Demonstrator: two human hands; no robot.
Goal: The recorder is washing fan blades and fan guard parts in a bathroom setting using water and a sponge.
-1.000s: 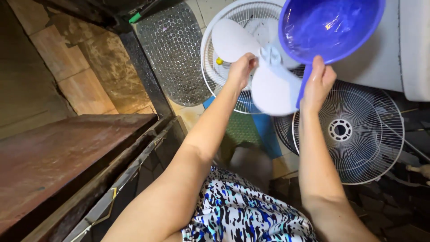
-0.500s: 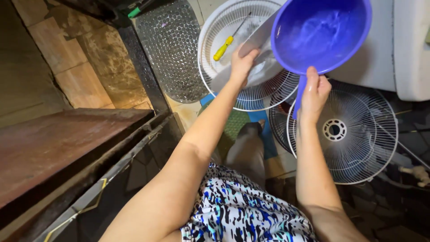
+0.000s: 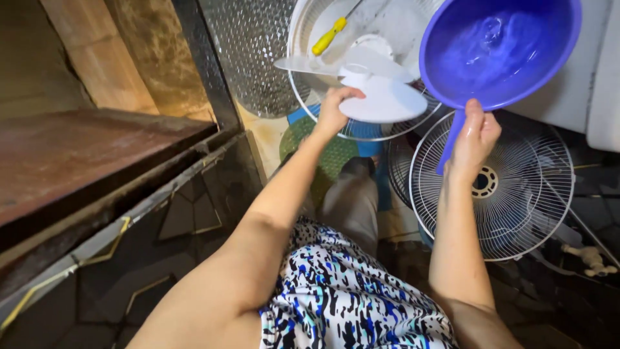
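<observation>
Fingers (image 3: 339, 95) of the left hand (image 3: 332, 113) are curled shut on the near edge of a white fan blade (image 3: 374, 87), the thumb under it and the fingertips over the top. The blade piece stands out beyond the knuckles, away from the person, with its round hub (image 3: 357, 73) just past the fingertips and its broad lobes spreading to the right and up. It is held in the air above a white wire fan guard (image 3: 303, 97) that lies on the floor, and a yellow-handled screwdriver (image 3: 328, 36) rests inside that guard near its far rim.

On the other side, the right hand (image 3: 473, 139) is closed around the blue handle of a blue plastic water dipper (image 3: 500, 52). The handle runs down through the fist, so the thumb lies along its upper part and the remaining fingers wrap it from behind. The bowl sits above the hand, tilted toward the camera, and there is water in it. Its left rim is just beside the right lobe of the fan blade; whether they touch cannot be told.

Below the right hand a second white wire fan guard (image 3: 516, 213) lies on the floor, its ringed centre just beside the wrist. A textured clear mat (image 3: 252, 52) covers the floor to the left of the first guard, and a green mat (image 3: 332, 152) shows beneath the left forearm. A blue, black and white patterned garment (image 3: 349, 297) fills the near edge.
</observation>
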